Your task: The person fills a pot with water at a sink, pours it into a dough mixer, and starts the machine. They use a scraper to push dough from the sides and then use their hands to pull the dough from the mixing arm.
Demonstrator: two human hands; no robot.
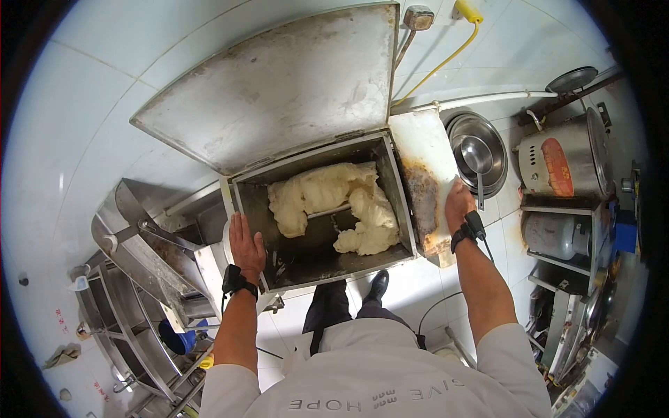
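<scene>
Below me is a metal mixing box [279,273] with its lid [279,83] raised against the tiled wall. A thick, pale mass of dough [320,189] lies inside, curved around the back and right side, with a metal bar partly showing beneath it. My left hand [247,245] rests on the left edge of the box, its fingers stretched out and holding nothing. On the right, my right hand [458,206] is at the outer edge of the machine's stained white housing [425,174]; its fingers are partly hidden, and their grip cannot be made out.
Stacked metal bowls [479,152] with a ladle sit at the right, near a large steel pot [557,164] on a metal stand. A slanted metal machine [150,244] and a rack [125,320] stand at the left. A yellow cable [446,61] hangs behind.
</scene>
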